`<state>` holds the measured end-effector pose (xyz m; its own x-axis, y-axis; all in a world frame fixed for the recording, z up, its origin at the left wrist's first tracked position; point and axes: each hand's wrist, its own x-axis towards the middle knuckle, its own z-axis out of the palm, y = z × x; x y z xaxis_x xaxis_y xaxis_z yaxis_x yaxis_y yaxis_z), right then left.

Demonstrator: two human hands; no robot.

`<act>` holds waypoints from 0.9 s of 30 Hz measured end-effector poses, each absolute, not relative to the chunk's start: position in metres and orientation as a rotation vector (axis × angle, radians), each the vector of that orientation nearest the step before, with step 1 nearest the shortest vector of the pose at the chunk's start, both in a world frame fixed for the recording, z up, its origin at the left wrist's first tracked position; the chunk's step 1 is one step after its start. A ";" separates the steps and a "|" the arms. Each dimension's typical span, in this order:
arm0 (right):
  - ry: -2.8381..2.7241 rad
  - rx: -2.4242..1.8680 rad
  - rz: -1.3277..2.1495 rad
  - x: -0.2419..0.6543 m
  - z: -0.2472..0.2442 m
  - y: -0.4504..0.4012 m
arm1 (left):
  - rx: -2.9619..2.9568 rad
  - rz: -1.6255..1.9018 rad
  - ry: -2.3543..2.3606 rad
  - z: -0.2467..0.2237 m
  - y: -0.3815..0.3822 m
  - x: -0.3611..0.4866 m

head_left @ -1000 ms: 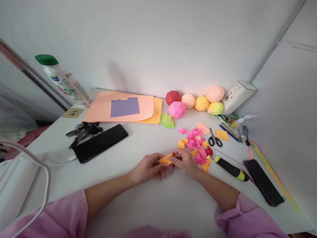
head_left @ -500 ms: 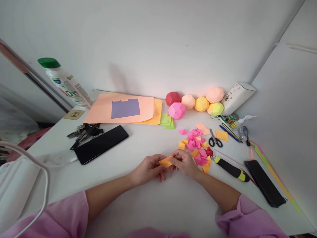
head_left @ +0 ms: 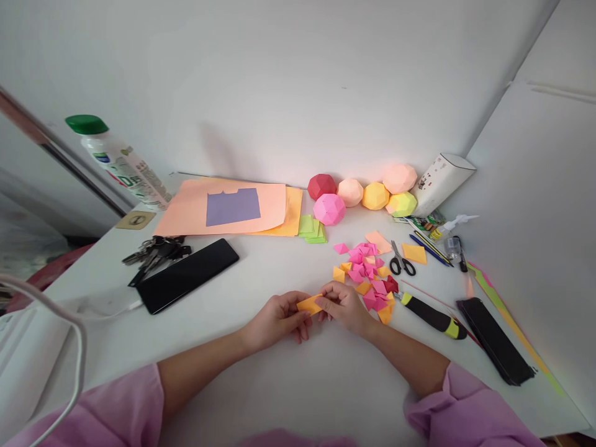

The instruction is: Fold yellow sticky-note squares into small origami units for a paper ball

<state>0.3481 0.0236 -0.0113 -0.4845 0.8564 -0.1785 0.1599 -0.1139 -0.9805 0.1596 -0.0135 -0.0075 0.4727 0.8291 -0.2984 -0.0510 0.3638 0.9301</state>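
Observation:
A small folded piece of orange paper (head_left: pixel 309 304) is held between my two hands, above the front middle of the table. My left hand (head_left: pixel 278 318) pinches its left end, and my right hand (head_left: pixel 345 308) pinches the right end with thumb and fingers. Just beyond my right hand lies a loose pile of folded pink paper pieces (head_left: pixel 364 254), mixed with several orange ones and a dark red one (head_left: pixel 391 284). Farther back, several faceted paper balls, among them a pink ball (head_left: pixel 329 209) and a red ball (head_left: pixel 321 187), rest against the wall.
Scissors (head_left: pixel 401 259), an orange paper square (head_left: pixel 414 254) and a utility knife (head_left: pixel 433 317) lie to the right. Green paper squares (head_left: pixel 313 230) and large coloured sheets (head_left: pixel 186 211) lie behind. A black phone (head_left: pixel 189 275), keys (head_left: pixel 158 253) and a bottle (head_left: pixel 125 167) stand left.
The view has shifted slightly, so everything sits a little to the left. Both hands keep hold of the orange paper, whose face now shows slightly more.

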 end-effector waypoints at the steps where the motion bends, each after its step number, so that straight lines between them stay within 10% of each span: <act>1: -1.613 -1.126 1.650 0.348 -0.012 0.024 | 1.043 0.681 0.909 -0.008 -0.014 0.160; 27: -1.617 -1.014 1.574 0.350 -0.015 0.018 | 1.195 0.550 1.029 -0.011 -0.012 0.161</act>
